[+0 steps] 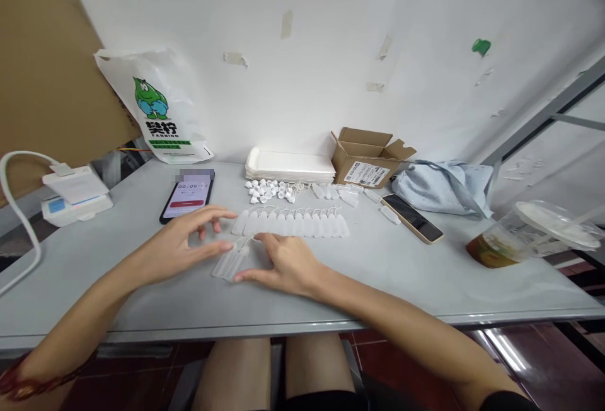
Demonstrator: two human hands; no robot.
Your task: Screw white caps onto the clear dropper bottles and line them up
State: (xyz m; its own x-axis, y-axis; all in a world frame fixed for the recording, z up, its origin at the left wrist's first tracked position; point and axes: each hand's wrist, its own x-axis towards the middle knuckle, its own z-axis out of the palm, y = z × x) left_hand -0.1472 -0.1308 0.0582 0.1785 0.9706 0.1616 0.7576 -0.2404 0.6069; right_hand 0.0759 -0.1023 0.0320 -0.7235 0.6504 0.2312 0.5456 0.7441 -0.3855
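Observation:
A few translucent, elongated plastic pieces [230, 263] lie flat on the table between my two hands, with a thin white string at their upper end. My left hand [182, 247] hovers at their left side, thumb and fingers apart. On the right, my right hand [293, 263] rests with its thumb at the pieces' lower edge and its index finger near the string; these two are spread and the other fingers are curled under. Just beyond lies a neat row of similar translucent pieces [297, 224], strings at their tops. Small white caps [268, 190] are heaped behind that row.
A stack of white trays [290, 165] and an open cardboard box [366, 159] stand against the wall. Phones lie left [186, 196] and right [412, 219]. A drink cup [505, 241], blue cloth [442, 187], white plastic bag [158, 108] and white charger [75, 193] surround the work area.

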